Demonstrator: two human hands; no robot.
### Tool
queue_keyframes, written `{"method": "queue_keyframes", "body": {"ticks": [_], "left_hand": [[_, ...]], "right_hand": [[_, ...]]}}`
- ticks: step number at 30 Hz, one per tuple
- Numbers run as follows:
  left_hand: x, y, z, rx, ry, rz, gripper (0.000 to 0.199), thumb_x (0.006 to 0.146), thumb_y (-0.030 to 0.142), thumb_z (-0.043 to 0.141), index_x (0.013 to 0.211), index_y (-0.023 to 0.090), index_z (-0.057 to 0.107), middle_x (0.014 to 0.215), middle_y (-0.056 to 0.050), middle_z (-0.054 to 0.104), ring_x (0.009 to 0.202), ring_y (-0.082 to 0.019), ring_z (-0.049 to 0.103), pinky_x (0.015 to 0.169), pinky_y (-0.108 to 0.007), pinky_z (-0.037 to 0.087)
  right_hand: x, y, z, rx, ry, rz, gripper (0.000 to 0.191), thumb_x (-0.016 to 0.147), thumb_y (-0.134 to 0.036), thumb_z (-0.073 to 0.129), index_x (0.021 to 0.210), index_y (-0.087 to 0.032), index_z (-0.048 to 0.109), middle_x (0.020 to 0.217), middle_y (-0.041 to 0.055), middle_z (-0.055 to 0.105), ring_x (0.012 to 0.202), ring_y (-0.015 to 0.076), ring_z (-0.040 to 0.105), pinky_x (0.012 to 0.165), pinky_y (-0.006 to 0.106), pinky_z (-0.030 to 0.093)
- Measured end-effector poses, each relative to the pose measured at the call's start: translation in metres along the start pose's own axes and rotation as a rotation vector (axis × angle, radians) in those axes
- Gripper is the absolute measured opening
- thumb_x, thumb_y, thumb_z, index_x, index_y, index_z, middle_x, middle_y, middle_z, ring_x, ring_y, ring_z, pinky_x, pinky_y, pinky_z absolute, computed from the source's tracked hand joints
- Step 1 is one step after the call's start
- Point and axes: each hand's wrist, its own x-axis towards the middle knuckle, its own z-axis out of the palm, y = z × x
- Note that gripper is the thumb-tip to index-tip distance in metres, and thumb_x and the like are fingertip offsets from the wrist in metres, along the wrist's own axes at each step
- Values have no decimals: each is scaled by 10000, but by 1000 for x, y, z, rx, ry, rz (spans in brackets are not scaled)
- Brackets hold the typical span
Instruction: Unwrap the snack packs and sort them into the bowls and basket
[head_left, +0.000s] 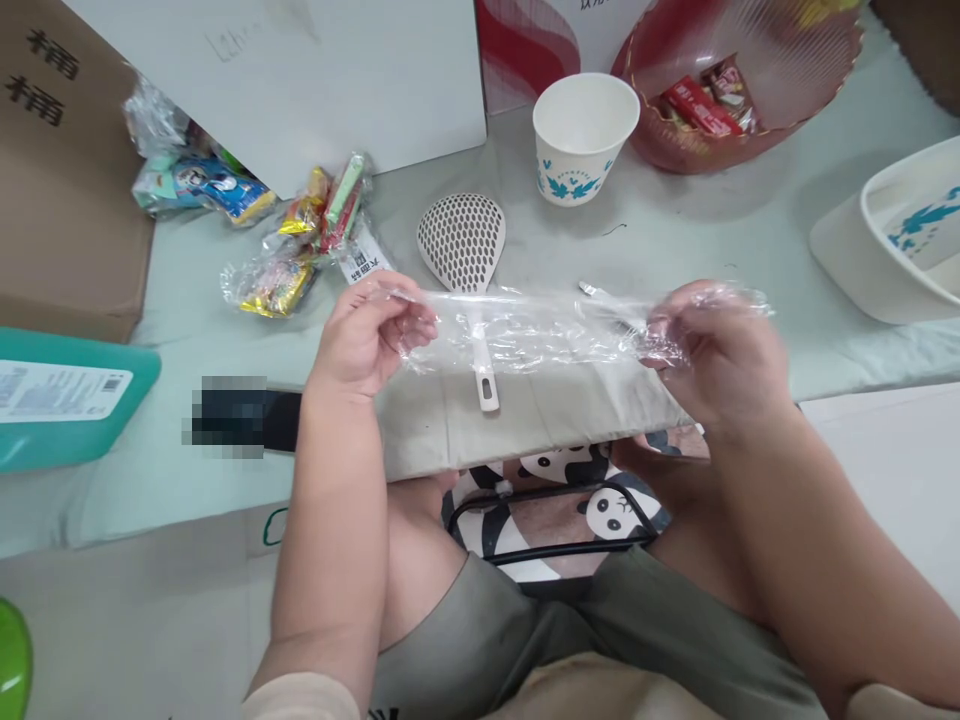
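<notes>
A thin, crinkled sheet of clear plastic film stretches between my two hands above the table edge. My left hand pinches one end of it, fingers curled in. At the other end my right hand is closed on the film, and some of it bunches over the knuckles. Beneath the film lies a white slotted skimmer; its handle shows through the plastic. A small white strip-like item lies partly covered by the film, too hidden to name.
Wrapped snacks lie beside a white box at the back left. A paper cup and a red bowl with snacks stand behind. A white bin is right; a teal bottle and dark phone-like object are left.
</notes>
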Motion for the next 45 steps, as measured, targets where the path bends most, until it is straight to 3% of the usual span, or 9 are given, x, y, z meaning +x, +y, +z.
{"method": "queue_keyframes", "body": {"ticks": [4,7,12,15,30,32,38,42,45], "left_hand": [[1,2,1,0,-9,68,449,865,474,572,516,196,621,585,-62,636,528,-134,615,512,-241,538],[2,-2,3,81,13,133,271,747,317,746,540,194,621,596,-20,630,573,-109,603,549,-205,522],[5,-11,2,112,-9,127,276,569,81,810,752,209,648,753,27,640,646,-124,679,552,-207,534],[10,-14,-2,93,26,147,445,564,12,779,914,245,634,735,61,618,583,-110,650,536,-215,547],[5,-5,-9,93,-86,-21,221,714,204,733,736,230,514,571,54,608,469,-93,620,423,-162,451],[7,-5,-13,18,-100,24,198,746,295,718,694,221,542,577,29,598,505,-106,621,476,-199,505],[15,-12,-23,-10,-100,155,430,660,323,852,590,192,449,604,46,489,576,-89,631,485,-178,457],[7,-14,-14,-11,-285,97,482,586,252,924,741,213,469,732,61,534,714,-138,732,560,-194,522],[-2,-16,5,-9,-429,97,489,619,234,908,914,242,518,810,67,580,688,-126,712,665,-257,601]], "right_hand": [[-1,-2,-4,-56,-44,23,492,711,-717,570,575,-262,700,494,61,592,486,207,557,521,371,422],[-5,-2,-5,-288,43,70,644,819,-774,482,557,-226,694,506,77,592,505,186,547,536,352,399],[-7,-2,-4,-574,-12,73,187,748,-392,773,778,-215,718,644,-5,640,542,111,511,541,282,357],[-4,-3,-6,-575,-102,99,402,692,-298,811,1065,-233,674,720,-29,667,564,122,553,533,266,391],[-4,7,-10,-465,-82,-7,79,836,-218,639,801,-235,709,696,-4,674,686,147,680,742,323,567],[-3,4,-14,-493,-214,-57,113,846,-238,646,774,-236,733,813,29,720,805,170,699,839,358,566],[-4,-5,-20,-531,-1122,-10,275,882,-397,729,1099,-236,784,1360,104,670,1358,265,575,1078,450,500],[-8,5,-12,-370,-749,4,210,913,-433,709,944,-225,708,1283,96,695,1283,258,612,1086,467,494],[-14,17,1,-186,-603,106,294,898,-442,726,1114,-253,662,1241,71,720,1191,226,667,1059,446,530]]}}
